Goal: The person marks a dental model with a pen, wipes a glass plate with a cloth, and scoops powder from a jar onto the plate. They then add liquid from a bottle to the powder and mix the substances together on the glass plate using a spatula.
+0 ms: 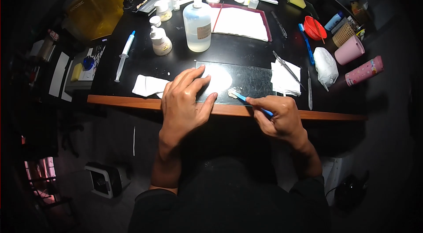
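My left hand (185, 101) rests at the near left part of a glass slab (253, 76), its fingers bent and spread with nothing held. In my right hand (280, 114) is a thin blue spatula (240, 97), gripped between thumb and fingers. Its tip touches a small lump of whitish paste (232, 93) on the slab. Bright light glares off the glass between the two hands. Left of my left hand lies a folded white cloth (149, 85). To the right of the slab, metal tweezers (288, 71) lie across white tissue (280, 84).
Beyond the slab stand a large translucent bottle (197, 35) and small white bottles (160, 43). A syringe (125, 59) lies at the left. At the right are a slim metal instrument (309, 90), a white bag (325, 68), a red bowl (313, 28) and a pink cup (350, 51).
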Available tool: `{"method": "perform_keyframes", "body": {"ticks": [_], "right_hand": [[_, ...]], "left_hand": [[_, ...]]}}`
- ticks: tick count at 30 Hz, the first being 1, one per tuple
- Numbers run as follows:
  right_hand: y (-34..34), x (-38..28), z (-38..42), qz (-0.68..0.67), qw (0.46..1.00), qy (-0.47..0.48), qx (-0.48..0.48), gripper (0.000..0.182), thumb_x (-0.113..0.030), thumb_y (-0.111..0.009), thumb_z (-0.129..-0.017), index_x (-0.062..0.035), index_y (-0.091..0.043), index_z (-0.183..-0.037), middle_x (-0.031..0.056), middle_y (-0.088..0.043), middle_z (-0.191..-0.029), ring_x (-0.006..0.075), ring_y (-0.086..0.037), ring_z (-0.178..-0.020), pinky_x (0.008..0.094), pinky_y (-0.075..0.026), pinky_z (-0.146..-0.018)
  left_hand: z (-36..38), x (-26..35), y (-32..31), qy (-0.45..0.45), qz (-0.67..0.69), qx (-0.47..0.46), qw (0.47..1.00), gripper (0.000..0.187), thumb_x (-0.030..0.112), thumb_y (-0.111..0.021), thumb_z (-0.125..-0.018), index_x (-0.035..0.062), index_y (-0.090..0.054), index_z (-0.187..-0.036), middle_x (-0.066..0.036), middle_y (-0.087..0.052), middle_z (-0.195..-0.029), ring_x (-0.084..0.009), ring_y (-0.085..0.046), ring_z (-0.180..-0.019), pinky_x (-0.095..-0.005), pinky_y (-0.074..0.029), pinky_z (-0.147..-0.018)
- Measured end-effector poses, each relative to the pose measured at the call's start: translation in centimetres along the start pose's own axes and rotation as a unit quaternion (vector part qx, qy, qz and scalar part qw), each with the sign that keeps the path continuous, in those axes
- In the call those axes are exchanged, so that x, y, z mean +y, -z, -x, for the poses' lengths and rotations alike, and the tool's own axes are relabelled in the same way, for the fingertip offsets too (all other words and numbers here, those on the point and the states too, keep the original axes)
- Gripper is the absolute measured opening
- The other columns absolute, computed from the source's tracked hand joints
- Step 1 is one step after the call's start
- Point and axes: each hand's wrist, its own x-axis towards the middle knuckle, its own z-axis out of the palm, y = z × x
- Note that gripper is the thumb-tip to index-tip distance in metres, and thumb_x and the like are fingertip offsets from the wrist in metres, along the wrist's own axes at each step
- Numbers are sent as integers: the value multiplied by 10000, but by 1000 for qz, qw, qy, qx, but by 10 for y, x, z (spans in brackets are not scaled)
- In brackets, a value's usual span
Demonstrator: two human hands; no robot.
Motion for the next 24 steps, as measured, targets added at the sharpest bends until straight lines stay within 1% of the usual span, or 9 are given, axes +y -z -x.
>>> {"method": "perform_keyframes", "body": {"ticks": [1,4,10,13,16,17,20,23,24], "right_hand": [[-1,3,1,-7,1000,5,-3,306,36,-740,-866,6,-825,-1158,159,-789,-829,203,-759,-653,302,-567,-602],[-5,5,3,-30,998,2,52,288,-30,-756,-874,-31,-818,-1155,146,-744,-757,253,-711,-585,362,-549,-559],[-5,-10,18,-79,994,-71,39,332,14,-727,-902,12,-792,-1228,204,-795,-882,267,-785,-699,347,-603,-632],[-7,-19,20,-80,991,-110,15,343,21,-724,-906,33,-781,-1244,223,-806,-939,282,-811,-769,344,-632,-689],[-19,-22,21,-99,990,-83,52,336,24,-721,-911,58,-772,-1241,235,-813,-991,294,-827,-841,340,-652,-755],[-19,-24,20,-103,990,-90,43,328,25,-717,-915,72,-767,-1236,247,-814,-1049,309,-833,-909,338,-659,-806],[-32,-21,20,-99,989,-67,85,334,2,-739,-909,41,-780,-1238,203,-808,-933,285,-811,-785,340,-638,-711],[-23,-25,18,-15,997,-54,49,344,-29,-770,-890,-1,-797,-1231,135,-732,-767,250,-725,-627,354,-569,-588],[-21,-25,17,4,998,-46,48,347,-12,-768,-880,-5,-801,-1226,127,-713,-747,234,-694,-600,348,-542,-569]], "left_hand": [[0,0,0,2,1,0,1000,418,211,-870,-840,40,-809,-1216,-152,-733,-1413,-360,-646,-1356,-469,-479,-1101],[0,1,0,2,-11,0,1000,416,214,-868,-842,41,-810,-1216,-151,-732,-1414,-359,-645,-1357,-470,-479,-1103],[0,2,0,2,-14,2,1000,414,206,-866,-842,43,-810,-1218,-148,-734,-1414,-361,-645,-1358,-468,-480,-1108],[0,0,-2,-10,-11,10,1000,381,224,-855,-853,37,-809,-1182,-132,-736,-1391,-331,-653,-1336,-455,-480,-1061],[-1,0,-2,-16,-15,12,1000,383,221,-860,-847,38,-809,-1180,-130,-739,-1384,-330,-659,-1325,-449,-485,-1050],[-1,0,-2,-16,-15,12,1000,384,220,-860,-846,38,-809,-1180,-130,-739,-1384,-330,-659,-1323,-448,-484,-1050],[-1,1,-1,-10,-15,5,1000,393,210,-863,-842,39,-808,-1191,-135,-738,-1393,-340,-658,-1330,-454,-484,-1071],[-2,2,0,-3,-9,-3,1000,411,195,-865,-838,39,-807,-1213,-142,-735,-1414,-360,-653,-1347,-466,-483,-1112],[-2,2,0,-4,-9,-2,1000,412,195,-865,-838,39,-807,-1214,-142,-735,-1413,-360,-654,-1347,-466,-483,-1111]]}}
